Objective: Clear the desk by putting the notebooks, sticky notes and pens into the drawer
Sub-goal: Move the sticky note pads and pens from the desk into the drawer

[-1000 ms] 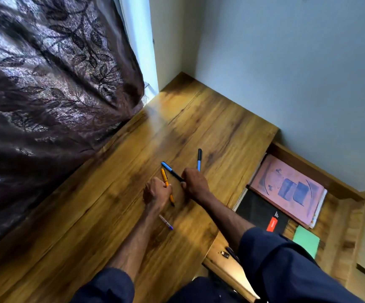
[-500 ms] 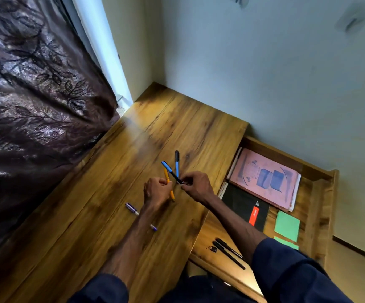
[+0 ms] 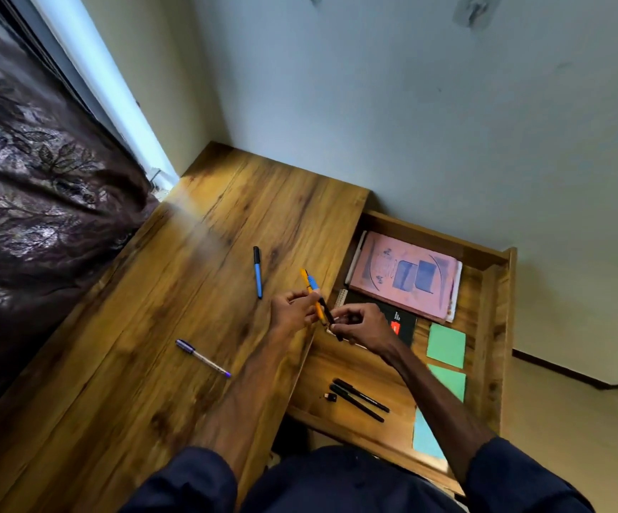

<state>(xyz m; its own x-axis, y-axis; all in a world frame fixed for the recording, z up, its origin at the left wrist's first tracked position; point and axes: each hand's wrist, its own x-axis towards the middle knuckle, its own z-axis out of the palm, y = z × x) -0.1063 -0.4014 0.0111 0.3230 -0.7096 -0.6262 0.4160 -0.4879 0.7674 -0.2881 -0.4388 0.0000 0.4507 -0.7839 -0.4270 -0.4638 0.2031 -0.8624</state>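
Note:
My left hand (image 3: 292, 313) pinches an orange pen (image 3: 306, 280), and my right hand (image 3: 360, 326) grips the lower end of a black pen with a blue cap (image 3: 313, 284). Both pens are lifted and crossed over the desk's right edge, beside the open drawer (image 3: 494, 320). On the wooden desk (image 3: 174, 290) lie a blue pen with a black cap (image 3: 258, 272) and a purple pen (image 3: 202, 357). Inside the drawer are a pink notebook (image 3: 403, 275), a black notebook (image 3: 400, 321), green sticky notes (image 3: 446, 345), a pale blue pad (image 3: 424, 436) and two black pens (image 3: 359, 399).
A dark patterned curtain (image 3: 41, 187) hangs along the desk's left side. A pale wall (image 3: 411, 105) stands behind the desk and drawer. A small black cap (image 3: 330, 396) lies by the black pens in the drawer.
Both hands have lifted the orange pen and the blue-capped pen off the desk and carried them right, to the drawer's edge. The view has shifted right, showing more of the drawer.

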